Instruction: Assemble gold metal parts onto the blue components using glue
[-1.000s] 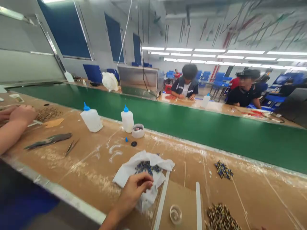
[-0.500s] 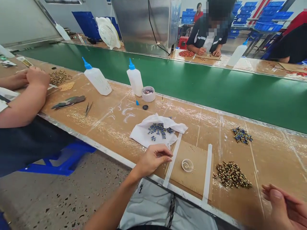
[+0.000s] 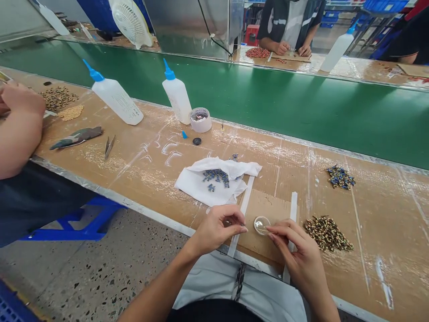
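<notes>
My left hand (image 3: 216, 229) hovers at the bench's near edge with thumb and fingertips pinched on a tiny part that I cannot make out. My right hand (image 3: 300, 257) rests just right of a small clear dish (image 3: 261, 224), its fingertips pinched together near the dish rim. Behind the hands a white cloth (image 3: 197, 181) carries several small blue pieces (image 3: 216, 176). A pile of dark and yellow beads (image 3: 326, 232) lies to the right of my right hand.
Two white squeeze bottles (image 3: 117, 99) with blue tips and a small round cup (image 3: 200, 120) stand by the green conveyor belt (image 3: 301, 112). A smaller blue pile (image 3: 340, 176) sits far right. A co-worker's arm (image 3: 18, 125) is at the left, tweezers (image 3: 109, 146) nearby. Other people work across the belt.
The view tilted down toward the bench. My left hand left the cloth and came to the near edge. My right hand moved in from the lower right to the clear dish.
</notes>
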{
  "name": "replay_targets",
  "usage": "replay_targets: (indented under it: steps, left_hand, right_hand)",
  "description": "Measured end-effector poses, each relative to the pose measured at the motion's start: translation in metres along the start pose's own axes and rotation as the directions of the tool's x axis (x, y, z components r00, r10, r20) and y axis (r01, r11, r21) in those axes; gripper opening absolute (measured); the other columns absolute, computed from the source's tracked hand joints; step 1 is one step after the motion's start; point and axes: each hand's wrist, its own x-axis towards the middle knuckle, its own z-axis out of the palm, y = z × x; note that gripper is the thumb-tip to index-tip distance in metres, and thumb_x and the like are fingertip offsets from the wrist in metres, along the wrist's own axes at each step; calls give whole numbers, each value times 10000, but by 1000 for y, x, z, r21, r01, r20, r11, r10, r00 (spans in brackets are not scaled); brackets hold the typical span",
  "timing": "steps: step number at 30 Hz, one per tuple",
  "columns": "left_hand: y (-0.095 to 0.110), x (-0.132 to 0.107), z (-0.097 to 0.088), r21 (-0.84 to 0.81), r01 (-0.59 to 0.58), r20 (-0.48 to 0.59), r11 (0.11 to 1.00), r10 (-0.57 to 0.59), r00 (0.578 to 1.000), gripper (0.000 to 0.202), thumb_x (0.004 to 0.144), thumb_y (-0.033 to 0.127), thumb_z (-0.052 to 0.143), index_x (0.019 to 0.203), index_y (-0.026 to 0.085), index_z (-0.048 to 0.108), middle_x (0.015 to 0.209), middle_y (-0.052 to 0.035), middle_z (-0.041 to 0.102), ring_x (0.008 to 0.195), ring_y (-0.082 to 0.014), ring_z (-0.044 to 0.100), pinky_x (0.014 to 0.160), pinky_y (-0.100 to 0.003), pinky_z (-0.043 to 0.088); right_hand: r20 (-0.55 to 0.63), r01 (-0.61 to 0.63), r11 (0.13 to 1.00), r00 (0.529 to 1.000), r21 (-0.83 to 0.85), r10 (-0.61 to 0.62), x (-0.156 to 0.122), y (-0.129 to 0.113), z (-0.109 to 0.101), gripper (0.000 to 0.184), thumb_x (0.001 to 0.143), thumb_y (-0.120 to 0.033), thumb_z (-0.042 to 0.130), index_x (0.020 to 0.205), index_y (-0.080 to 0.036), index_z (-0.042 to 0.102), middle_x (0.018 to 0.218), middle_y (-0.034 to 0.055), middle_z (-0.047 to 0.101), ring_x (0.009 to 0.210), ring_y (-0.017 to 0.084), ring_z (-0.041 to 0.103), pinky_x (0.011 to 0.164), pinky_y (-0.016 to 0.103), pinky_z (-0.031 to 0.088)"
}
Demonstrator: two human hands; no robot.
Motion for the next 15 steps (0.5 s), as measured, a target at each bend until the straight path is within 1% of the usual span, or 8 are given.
replay_targets:
  steps: [3, 5, 9, 12, 15]
  left_hand:
    - [1, -3, 4, 15, 16, 45, 1000, -16, 999, 138, 809, 243, 750, 797, 123, 683, 748, -11, 617, 682, -110, 524, 640, -224, 409]
    - [1, -6, 7, 10, 39, 68, 999, -39, 997, 148, 800, 241, 757, 778, 125, 668, 716, 2, 599, 646, -99, 499, 606, -216, 392]
    - [2, -9, 13, 10, 71, 103, 997, -71, 992, 147, 790, 217, 757, 752, 130, 645, 672, 23, 564, 608, -85, 472, 574, -202, 376]
    - [3, -9, 16, 51, 79, 117, 996, -84, 990, 138, 813, 226, 736, 764, 137, 642, 676, 25, 563, 608, -83, 474, 575, -194, 379]
    - [4, -7, 17, 110, 52, 124, 993, -65, 990, 117, 820, 205, 721, 766, 143, 637, 681, 25, 570, 616, -86, 495, 586, -188, 390]
  right_hand:
    - [-3, 26, 997, 1000, -71, -26, 7, -3, 4, 160, 938, -153, 596, 1019, -267, 675, 946, 35, 580, 853, 163, 568, 709, 285, 462]
    - [-26, 57, 988, 998, -141, -62, 13, -6, 6, 170, 934, -139, 595, 1014, -262, 680, 976, 47, 555, 883, 178, 549, 736, 309, 452]
    - [-71, 103, 950, 989, -294, -129, 21, -10, 5, 162, 939, -109, 560, 974, -224, 668, 964, 59, 541, 866, 189, 511, 742, 334, 422]
    - [-41, 101, 932, 992, -348, -123, 21, -11, -2, 140, 947, -126, 551, 936, -210, 663, 928, 57, 541, 838, 189, 492, 728, 336, 409]
    - [26, 76, 951, 997, -301, -71, 22, -11, -5, 141, 954, -164, 548, 915, -220, 671, 929, 55, 545, 845, 193, 506, 718, 332, 418]
